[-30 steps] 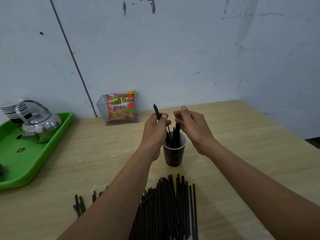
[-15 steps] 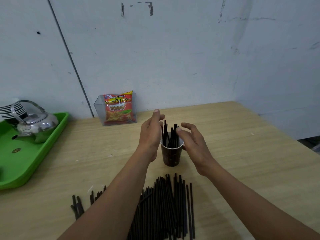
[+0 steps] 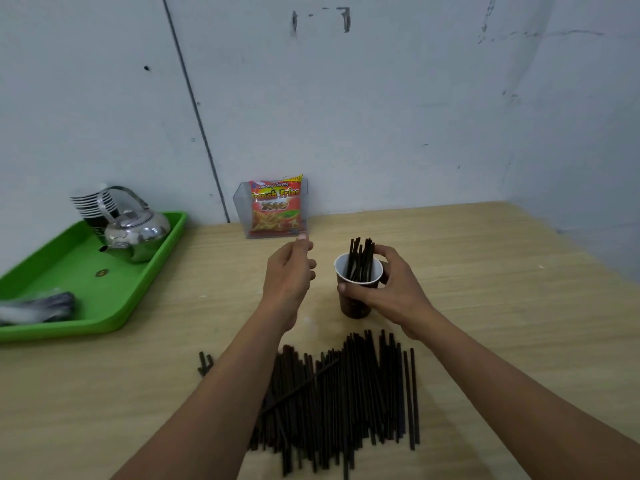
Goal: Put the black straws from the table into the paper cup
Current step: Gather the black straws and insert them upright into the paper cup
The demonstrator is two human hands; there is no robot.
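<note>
A brown paper cup with a white inside stands upright on the wooden table, and several black straws stick up out of it. My right hand wraps around the cup's right side, thumb at the front, fingertips touching the standing straws. My left hand hovers just left of the cup, fingers loosely apart and holding nothing. A large pile of black straws lies flat on the table in front of the cup, partly hidden by my left forearm.
A green tray at the left holds a metal teapot, stacked cups and a blurred wrapped item. A clear holder with a red snack bag stands against the back wall. Two short straw ends lie left of my forearm.
My left hand let go of the straw it held into the cup and drew away to the left. My right hand dropped from above the cup and closed around its side.
</note>
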